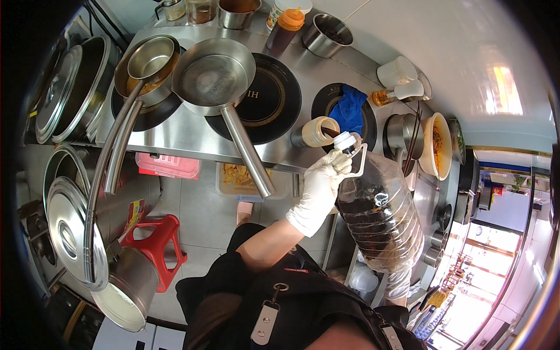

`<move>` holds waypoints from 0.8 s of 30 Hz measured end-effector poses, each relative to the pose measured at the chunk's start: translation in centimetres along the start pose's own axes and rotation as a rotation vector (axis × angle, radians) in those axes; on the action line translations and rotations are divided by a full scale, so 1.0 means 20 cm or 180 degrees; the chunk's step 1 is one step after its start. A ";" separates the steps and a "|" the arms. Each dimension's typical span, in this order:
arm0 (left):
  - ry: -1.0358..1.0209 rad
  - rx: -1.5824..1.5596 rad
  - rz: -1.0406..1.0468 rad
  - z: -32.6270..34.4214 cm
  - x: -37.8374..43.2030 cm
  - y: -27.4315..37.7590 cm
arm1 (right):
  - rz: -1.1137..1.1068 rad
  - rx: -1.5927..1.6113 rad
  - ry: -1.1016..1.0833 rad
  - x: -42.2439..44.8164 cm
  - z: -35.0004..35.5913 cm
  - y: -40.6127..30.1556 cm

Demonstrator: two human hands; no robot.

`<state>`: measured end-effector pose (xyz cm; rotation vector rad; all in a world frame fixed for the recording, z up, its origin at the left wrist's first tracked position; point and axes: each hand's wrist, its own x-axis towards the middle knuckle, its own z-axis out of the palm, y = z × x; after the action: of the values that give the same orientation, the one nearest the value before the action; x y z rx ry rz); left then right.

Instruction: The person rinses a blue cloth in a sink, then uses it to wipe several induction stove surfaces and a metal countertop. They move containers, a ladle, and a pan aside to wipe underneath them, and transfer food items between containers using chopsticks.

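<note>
A large clear plastic jug (380,210) of dark liquid lies tilted, its white-collared mouth (344,141) lowest to the upper left. My left hand (323,179), in a white glove, grips the jug by its white handle (359,162) near the neck. Beneath the far end, my gloved right hand (397,283) holds up the base, its fingers mostly hidden. Dark liquid (330,132) runs from the mouth into a tilted plastic jar (316,132) at the counter's front edge. A blue cloth (350,107) lies behind the jar on a round black hob (321,98).
A steel saucepan (214,76) juts its handle over the counter edge, left of my arm. Beside it a ladle (151,57) rests in another pan (127,87). A sauce bottle (284,33) stands behind. A red stool (164,249) and lidded pots (72,236) occupy the floor at left.
</note>
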<state>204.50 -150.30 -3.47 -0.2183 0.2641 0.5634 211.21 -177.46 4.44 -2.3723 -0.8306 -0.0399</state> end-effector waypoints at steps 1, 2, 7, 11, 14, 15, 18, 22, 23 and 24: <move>-0.0001 -0.0001 0.0001 0.00 0.00 0.00 | -0.0001 0.0004 -0.0007 0.00 0.00 0.00; -0.0029 -0.0048 0.0006 0.00 0.00 0.00 | -0.0007 0.0002 -0.0005 0.00 0.00 0.00; -0.0157 -0.0136 0.0027 -0.02 0.01 0.00 | -0.0023 0.0001 -0.0006 0.01 0.00 -0.01; -0.0143 -0.0125 0.0015 -0.03 0.01 0.00 | -0.0029 -0.0004 -0.0015 0.01 0.00 -0.01; -0.0081 -0.0102 0.0014 -0.01 0.00 0.00 | -0.0020 -0.0018 0.0001 0.00 0.00 0.00; -0.0018 -0.0075 0.0007 -0.01 0.00 0.00 | -0.0027 -0.0021 0.0008 0.00 0.00 -0.01; 0.0007 -0.0050 0.0019 -0.01 0.00 0.00 | -0.0024 -0.0019 0.0002 0.01 0.00 -0.01; -0.0323 -0.0149 0.0025 -0.08 0.02 0.00 | -0.0027 -0.0017 0.0009 0.01 0.00 -0.01; -0.0374 -0.0141 0.0039 -0.09 0.03 0.00 | -0.0037 -0.0006 0.0027 0.01 0.01 -0.01; -0.0423 -0.0136 0.0043 -0.07 0.02 0.00 | -0.0030 -0.0012 0.0030 0.00 0.01 -0.01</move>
<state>204.63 -150.48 -4.97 -0.2195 0.1249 0.5947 211.11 -177.21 4.51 -2.3700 -0.8381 -0.0566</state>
